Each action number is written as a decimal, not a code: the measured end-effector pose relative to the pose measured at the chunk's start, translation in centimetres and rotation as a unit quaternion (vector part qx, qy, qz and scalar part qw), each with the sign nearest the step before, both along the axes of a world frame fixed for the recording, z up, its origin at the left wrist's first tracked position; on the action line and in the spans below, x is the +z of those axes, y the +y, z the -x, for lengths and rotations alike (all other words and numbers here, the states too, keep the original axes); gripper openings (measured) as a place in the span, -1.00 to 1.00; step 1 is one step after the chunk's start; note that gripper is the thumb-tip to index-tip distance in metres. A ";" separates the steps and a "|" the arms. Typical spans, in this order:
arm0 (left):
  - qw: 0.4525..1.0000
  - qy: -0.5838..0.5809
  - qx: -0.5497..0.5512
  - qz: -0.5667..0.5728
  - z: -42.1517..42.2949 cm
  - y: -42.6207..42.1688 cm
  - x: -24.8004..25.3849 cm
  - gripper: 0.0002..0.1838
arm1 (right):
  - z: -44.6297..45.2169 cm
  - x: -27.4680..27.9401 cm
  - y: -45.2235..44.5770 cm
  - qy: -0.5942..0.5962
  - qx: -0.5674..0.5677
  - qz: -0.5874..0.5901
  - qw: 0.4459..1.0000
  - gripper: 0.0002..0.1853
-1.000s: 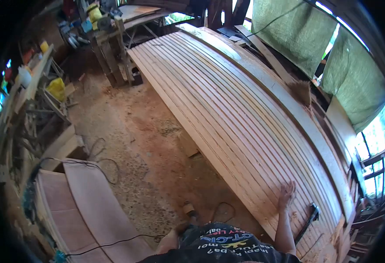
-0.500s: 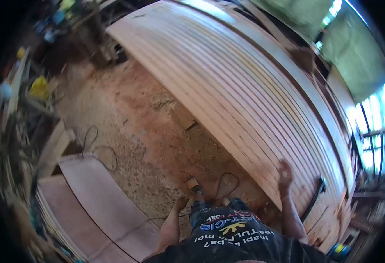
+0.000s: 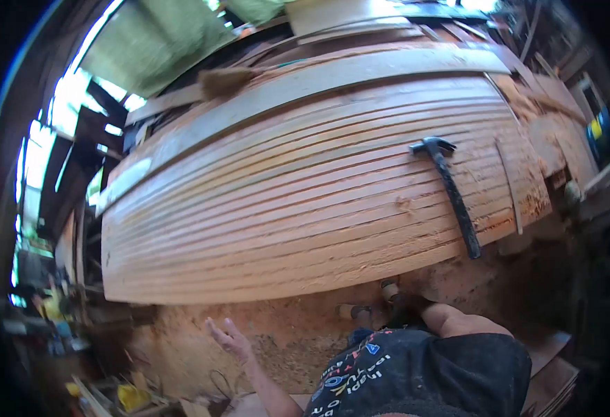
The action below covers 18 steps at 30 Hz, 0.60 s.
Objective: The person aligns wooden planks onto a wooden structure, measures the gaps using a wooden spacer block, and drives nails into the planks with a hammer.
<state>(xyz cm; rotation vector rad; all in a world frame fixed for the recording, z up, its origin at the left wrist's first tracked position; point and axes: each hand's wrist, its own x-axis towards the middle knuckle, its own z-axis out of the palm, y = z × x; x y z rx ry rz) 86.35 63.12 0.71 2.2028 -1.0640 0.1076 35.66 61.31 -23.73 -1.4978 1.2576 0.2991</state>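
Observation:
Long wooden boards (image 3: 270, 229) lie side by side in front of me, with dark gaps between them. My left hand (image 3: 228, 338) is held out over the floor, below the boards' near edge, its fingers apart and nothing in it. On the right side my right forearm (image 3: 447, 318) runs towards the boards' near edge; its hand is lost in dark shadow, so its fingers cannot be made out. A claw hammer (image 3: 452, 198) with a black handle rests on the boards, head away from me. Beside it lies a thin wooden strip (image 3: 508, 184).
A wide plank (image 3: 298, 88) lies along the boards' far side, with a brown brush-like thing (image 3: 225, 82) near it. Sawdust covers the floor (image 3: 187, 347). A yellow object (image 3: 133, 396) and scrap wood sit at lower left. Stacked sheets (image 3: 555, 375) stand at lower right.
My view has swung right, so the boards now lie across in front of me and the hammer shows whole. My left hand has come out with its fingers spread; my right hand has left the boards.

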 end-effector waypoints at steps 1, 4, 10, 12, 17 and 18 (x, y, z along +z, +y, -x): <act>0.996 -0.078 -0.035 0.004 1.7 -2.5 2.5 -0.44 | 1.2 -1.0 1.0 0.020 -0.022 -0.009 1.000 -0.48; 0.975 -0.080 -0.208 0.027 6.7 -8.8 4.4 -0.41 | 4.6 -2.9 3.7 0.066 -0.088 -0.035 0.993 -0.49; 0.902 -0.204 -0.315 -0.213 17.9 -15.8 0.1 -0.32 | 8.8 -4.8 8.4 0.093 -0.187 -0.069 0.976 -0.51; 0.910 -0.177 -0.292 -0.234 19.2 -15.9 0.0 -0.29 | 9.5 -5.0 9.4 0.097 -0.207 -0.068 0.971 -0.52; 0.917 -0.164 -0.295 -0.212 19.1 -15.4 -0.1 -0.30 | 10.9 -4.9 11.3 0.112 -0.273 -0.056 0.954 -0.54; 0.918 -0.164 -0.298 -0.203 19.4 -15.7 -0.4 -0.30 | 11.2 -5.3 11.9 0.112 -0.283 -0.055 0.951 -0.54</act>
